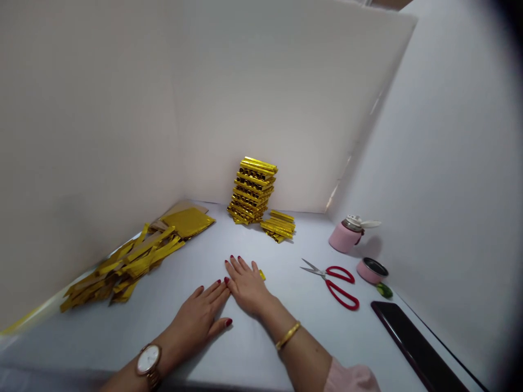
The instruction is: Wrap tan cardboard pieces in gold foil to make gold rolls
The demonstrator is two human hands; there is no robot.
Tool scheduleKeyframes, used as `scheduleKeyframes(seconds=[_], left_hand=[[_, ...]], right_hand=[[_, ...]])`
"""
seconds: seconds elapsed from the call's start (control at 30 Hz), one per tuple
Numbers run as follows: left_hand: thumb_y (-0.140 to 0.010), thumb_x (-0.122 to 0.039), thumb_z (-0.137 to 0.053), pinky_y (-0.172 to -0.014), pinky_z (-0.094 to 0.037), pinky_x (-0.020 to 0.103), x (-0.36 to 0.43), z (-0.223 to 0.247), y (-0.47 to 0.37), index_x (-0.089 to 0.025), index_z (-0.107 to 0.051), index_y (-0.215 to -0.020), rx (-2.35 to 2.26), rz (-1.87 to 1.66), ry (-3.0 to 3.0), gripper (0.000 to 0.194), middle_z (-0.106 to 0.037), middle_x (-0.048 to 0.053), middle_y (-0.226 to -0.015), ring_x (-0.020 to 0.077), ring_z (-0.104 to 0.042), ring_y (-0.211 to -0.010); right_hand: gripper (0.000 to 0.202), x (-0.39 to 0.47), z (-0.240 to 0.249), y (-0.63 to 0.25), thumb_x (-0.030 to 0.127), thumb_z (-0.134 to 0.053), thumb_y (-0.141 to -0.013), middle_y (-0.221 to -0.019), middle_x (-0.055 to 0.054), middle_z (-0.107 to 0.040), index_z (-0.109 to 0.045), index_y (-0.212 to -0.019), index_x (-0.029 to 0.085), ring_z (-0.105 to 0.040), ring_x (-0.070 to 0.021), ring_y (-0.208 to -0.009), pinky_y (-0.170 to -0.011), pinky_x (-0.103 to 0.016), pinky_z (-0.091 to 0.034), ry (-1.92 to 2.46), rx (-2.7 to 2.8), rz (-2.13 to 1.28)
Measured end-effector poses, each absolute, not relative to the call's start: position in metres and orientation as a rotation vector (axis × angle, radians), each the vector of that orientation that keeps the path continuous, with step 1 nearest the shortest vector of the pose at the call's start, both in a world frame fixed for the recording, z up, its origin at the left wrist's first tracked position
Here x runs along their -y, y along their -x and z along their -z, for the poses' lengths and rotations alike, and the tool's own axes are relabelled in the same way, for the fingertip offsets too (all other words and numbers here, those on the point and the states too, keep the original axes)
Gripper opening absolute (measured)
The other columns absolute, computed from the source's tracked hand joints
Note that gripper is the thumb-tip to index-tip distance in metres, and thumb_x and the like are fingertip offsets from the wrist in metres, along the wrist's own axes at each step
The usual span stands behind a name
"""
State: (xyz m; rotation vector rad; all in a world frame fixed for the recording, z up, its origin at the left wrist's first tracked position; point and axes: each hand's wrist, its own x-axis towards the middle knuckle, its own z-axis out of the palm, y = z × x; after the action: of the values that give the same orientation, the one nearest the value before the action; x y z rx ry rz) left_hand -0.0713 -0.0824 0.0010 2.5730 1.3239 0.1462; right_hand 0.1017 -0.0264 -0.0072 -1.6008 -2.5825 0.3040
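Both forearms reach forward and inward over the bench, palms down. The right hand lies flat, its fingers straight, slightly spread and pointing away from the body, tilted a little leftward; they grip nothing, only cover most of a small gold piece. The left hand is flat too, fingers extended forward and to the right, thumb spread wide, gripping nothing; its fingertips meet the right thumb.

The gold piece shows just one end, poking out past the right little finger and pointing right; how its long axis runs beneath the palm cannot be told.

Beyond the right fingers stands a stack of gold rolls in crossed layers, with a low pile of gold rolls just beside it. Left of the left fingers, gold strips lie heaped, mostly lengthwise from near left to far right, reaching towards gold sheets. Right of the right fingers, scissors lie part open, blades aimed leftward and slightly away, red handles trailing right and nearer.
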Motion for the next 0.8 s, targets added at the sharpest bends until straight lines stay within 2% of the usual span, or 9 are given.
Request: scheduleKeyframes(seconds=[0.2, 0.4, 0.63, 0.8], left_hand=[[-0.094, -0.047, -0.041, -0.107, -0.026, 0.051, 0.083, 0.0, 0.078, -0.026, -0.031, -0.144, -1.264, -0.163, -2.56, 0.055, -0.03, 0.009, -0.148, 0.0275, -0.027, -0.136], [-0.094, -0.05, -0.04, -0.107, -0.028, 0.052, 0.083, 0.002, 0.08, -0.024, -0.031, -0.144, -1.248, -0.184, -2.571, 0.057, -0.029, 0.008, -0.149, 0.0274, -0.028, -0.136], [-0.095, -0.047, -0.039, -0.106, -0.029, 0.054, 0.082, 0.009, 0.092, -0.031, -0.03, -0.144, -1.228, -0.201, -2.595, 0.052, -0.032, 0.004, -0.148, 0.0271, -0.03, -0.135], [-0.095, -0.047, -0.039, -0.105, -0.029, 0.054, 0.083, 0.004, 0.093, -0.03, -0.03, -0.143, -1.231, -0.163, -2.591, 0.052, -0.032, 0.003, -0.148, 0.0264, -0.03, -0.136]], right_hand=[[0.05, 0.024, 0.004, -0.122, 0.035, -0.02, -0.098, -0.154, -0.001, -0.018, -0.021, -0.147, 0.024, -0.014, -0.0174, -0.141, -0.111, -0.05, -0.011, 1.53, 2.657, -0.344], [0.051, 0.015, 0.005, -0.15, 0.031, -0.02, -0.097, -0.154, -0.003, -0.017, -0.02, -0.147, 0.023, -0.014, -0.019, -0.141, -0.11, -0.052, -0.011, 1.628, 2.648, -0.34], [0.05, 0.014, 0.006, -0.157, 0.03, -0.019, -0.098, -0.154, 0.0, -0.015, -0.019, -0.147, 0.025, -0.013, -0.0165, -0.141, -0.111, -0.049, -0.011, 1.643, 2.635, -0.353], [0.049, 0.013, 0.008, -0.158, 0.034, -0.02, -0.098, -0.155, 0.0, -0.015, -0.021, -0.147, 0.027, -0.011, -0.0177, -0.141, -0.11, -0.049, -0.009, 1.674, 2.606, -0.344]])
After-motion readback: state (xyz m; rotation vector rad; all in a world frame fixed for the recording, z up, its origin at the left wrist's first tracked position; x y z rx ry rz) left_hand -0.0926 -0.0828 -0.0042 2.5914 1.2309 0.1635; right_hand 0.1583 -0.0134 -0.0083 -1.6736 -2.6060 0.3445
